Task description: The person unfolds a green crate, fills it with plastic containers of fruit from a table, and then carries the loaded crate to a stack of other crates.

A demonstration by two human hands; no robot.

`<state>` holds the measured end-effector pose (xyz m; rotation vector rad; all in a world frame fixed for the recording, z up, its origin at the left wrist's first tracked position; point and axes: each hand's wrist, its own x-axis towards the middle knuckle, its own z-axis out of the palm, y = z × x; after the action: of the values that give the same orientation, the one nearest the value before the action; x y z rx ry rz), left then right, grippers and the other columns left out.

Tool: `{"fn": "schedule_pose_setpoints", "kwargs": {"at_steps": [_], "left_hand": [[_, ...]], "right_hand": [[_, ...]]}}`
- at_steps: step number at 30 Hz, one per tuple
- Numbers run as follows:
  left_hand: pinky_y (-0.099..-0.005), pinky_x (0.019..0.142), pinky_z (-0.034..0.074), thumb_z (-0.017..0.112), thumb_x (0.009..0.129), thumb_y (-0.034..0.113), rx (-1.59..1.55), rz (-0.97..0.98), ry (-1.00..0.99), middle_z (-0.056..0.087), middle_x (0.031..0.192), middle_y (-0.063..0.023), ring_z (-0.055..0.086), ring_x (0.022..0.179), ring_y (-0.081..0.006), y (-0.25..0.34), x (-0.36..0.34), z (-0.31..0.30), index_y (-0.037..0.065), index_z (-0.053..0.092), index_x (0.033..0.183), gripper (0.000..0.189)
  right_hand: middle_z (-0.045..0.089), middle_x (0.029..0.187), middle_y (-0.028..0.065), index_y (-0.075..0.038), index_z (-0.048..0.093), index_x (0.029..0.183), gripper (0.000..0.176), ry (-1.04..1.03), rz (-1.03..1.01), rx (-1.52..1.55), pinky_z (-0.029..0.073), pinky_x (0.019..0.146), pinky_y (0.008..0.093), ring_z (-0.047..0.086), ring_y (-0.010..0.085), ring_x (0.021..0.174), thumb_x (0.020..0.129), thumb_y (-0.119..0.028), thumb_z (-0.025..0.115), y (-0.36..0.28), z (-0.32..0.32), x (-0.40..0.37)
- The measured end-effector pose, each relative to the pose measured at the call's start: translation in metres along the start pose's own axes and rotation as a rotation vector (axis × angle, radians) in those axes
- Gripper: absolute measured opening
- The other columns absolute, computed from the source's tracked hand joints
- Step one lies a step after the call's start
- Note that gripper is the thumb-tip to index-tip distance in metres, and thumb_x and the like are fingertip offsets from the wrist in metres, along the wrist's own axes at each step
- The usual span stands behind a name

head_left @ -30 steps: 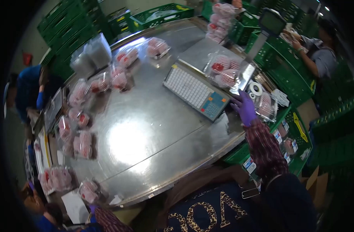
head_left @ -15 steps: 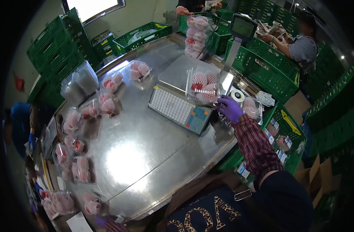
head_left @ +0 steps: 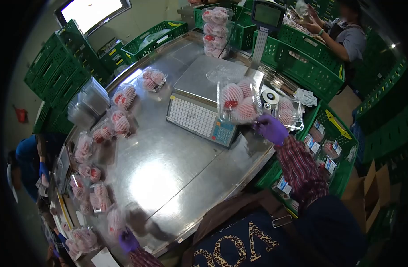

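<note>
R hand clamped on fruit pack by its edge, over scale, prob. sparing fruit; L hand gripping 2nd pack, well left of scale.

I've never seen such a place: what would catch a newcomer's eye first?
Probably the purple-gloved right hand, holding a clear pack with pink netting inside by a corner at the scale. The left hand, also purple, is at another pack at the table's near left. Beyond the scale stands a tall stack of packs.
</note>
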<state>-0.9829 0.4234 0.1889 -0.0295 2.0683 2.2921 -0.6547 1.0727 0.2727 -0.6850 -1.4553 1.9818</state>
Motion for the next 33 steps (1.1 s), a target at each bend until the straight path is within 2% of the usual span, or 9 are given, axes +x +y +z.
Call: {"fn": "schedule_pose_setpoints", "kwargs": {"at_steps": [3, 6, 8, 16, 19, 23, 25, 29, 33], "left_hand": [[-0.0228, 0.057, 0.039, 0.060, 0.081, 0.011, 0.414, 0.150, -0.143, 0.038, 0.058, -0.0013, 0.036, 0.054, -0.0103, 0.034, -0.019, 0.102, -0.001, 0.048, 0.065, 0.023], [-0.0335, 0.091, 0.043, 0.051, 0.083, 0.007, 0.892, 0.151, -0.358, 0.039, 0.060, -0.0023, 0.040, 0.065, -0.0098, 0.090, -0.050, 0.245, 0.004, 0.043, 0.061, 0.023], [-0.0309, 0.084, 0.044, 0.050, 0.080, 0.006, -0.645, -0.407, -0.571, 0.052, 0.077, -0.0057, 0.052, 0.075, -0.0159, 0.079, -0.042, 0.312, 0.002, 0.052, 0.080, 0.004], [-0.0424, 0.091, 0.044, 0.057, 0.079, 0.009, -0.735, -0.710, -0.794, 0.056, 0.087, -0.0143, 0.054, 0.092, -0.0294, 0.037, -0.093, 0.595, -0.002, 0.052, 0.084, 0.014], [-0.0443, 0.090, 0.041, 0.056, 0.081, 0.033, -0.441, -1.102, -1.344, 0.049, 0.114, -0.0164, 0.048, 0.106, -0.0307, 0.054, -0.124, 0.560, -0.001, 0.040, 0.117, 0.052], [-0.0453, 0.093, 0.038, 0.054, 0.081, 0.028, -0.333, -0.953, -1.549, 0.043, 0.125, -0.0150, 0.045, 0.112, -0.0280, 0.042, -0.138, 0.498, 0.002, 0.031, 0.128, 0.059], [-0.0428, 0.095, 0.037, 0.055, 0.076, 0.020, -0.352, -1.093, -1.347, 0.047, 0.119, -0.0141, 0.047, 0.109, -0.0275, 0.054, -0.140, 0.471, 0.003, 0.032, 0.128, 0.058], [-0.0418, 0.092, 0.040, 0.056, 0.075, 0.013, -0.421, -0.969, -1.052, 0.050, 0.115, -0.0142, 0.050, 0.106, -0.0260, 0.039, -0.149, 0.442, 0.003, 0.035, 0.125, 0.055], [-0.0381, 0.081, 0.048, 0.056, 0.072, 0.006, -0.418, -0.714, -0.960, 0.048, 0.112, -0.0126, 0.051, 0.101, -0.0263, 0.036, -0.170, 0.442, 0.012, 0.028, 0.128, 0.062]], "right_hand": [[0.054, 0.083, 0.0066, -0.004, 0.048, 0.104, 0.031, 0.164, 0.174, 0.479, 0.046, 0.070, 0.0297, 0.053, 0.0173, 0.075, 0.074, 0.000, 0.052, -0.012, 0.004, -0.044], [0.054, 0.082, 0.0066, -0.005, 0.046, 0.103, 0.032, 0.178, 0.116, 0.542, 0.045, 0.069, 0.0290, 0.053, 0.0163, 0.074, 0.071, 0.000, 0.050, -0.028, 0.007, -0.092], [0.054, 0.080, 0.0064, -0.005, 0.046, 0.098, 0.028, 0.238, 0.118, 0.504, 0.045, 0.069, 0.0289, 0.053, 0.0160, 0.073, 0.070, 0.000, 0.050, -0.032, -0.001, -0.116], [0.056, 0.085, 0.0062, -0.005, 0.048, 0.097, 0.029, 0.234, 0.056, 0.412, 0.046, 0.068, 0.0291, 0.055, 0.0157, 0.075, 0.069, -0.002, 0.052, -0.036, -0.023, -0.171], [0.056, 0.092, 0.0067, -0.001, 0.045, 0.112, 0.045, 0.177, 0.103, 0.326, 0.046, 0.066, 0.0269, 0.056, 0.0145, 0.077, 0.069, 0.000, 0.052, -0.037, -0.001, -0.171], [0.058, 0.084, 0.0071, 0.002, 0.051, 0.102, 0.034, -0.138, 0.325, 0.049, 0.047, 0.067, 0.0255, 0.057, 0.0133, 0.075, 0.069, 0.000, 0.060, -0.046, 0.009, -0.150], [0.058, 0.087, 0.0052, -0.001, 0.053, 0.096, 0.026, -0.211, 0.326, -0.116, 0.047, 0.071, 0.0254, 0.057, 0.0122, 0.080, 0.073, -0.009, 0.063, -0.043, -0.004, -0.129], [0.060, 0.093, 0.0119, -0.008, 0.060, 0.099, 0.037, 0.627, -0.502, -1.447, 0.044, 0.075, 0.0360, 0.055, 0.0282, 0.080, 0.070, -0.030, 0.066, -0.024, -0.051, -0.053], [0.060, 0.065, 0.0069, -0.003, 0.065, 0.077, 0.022, 0.590, -0.211, -1.355, 0.045, 0.068, 0.0337, 0.056, 0.0241, 0.074, 0.071, -0.025, 0.065, -0.002, -0.059, -0.055]]}}
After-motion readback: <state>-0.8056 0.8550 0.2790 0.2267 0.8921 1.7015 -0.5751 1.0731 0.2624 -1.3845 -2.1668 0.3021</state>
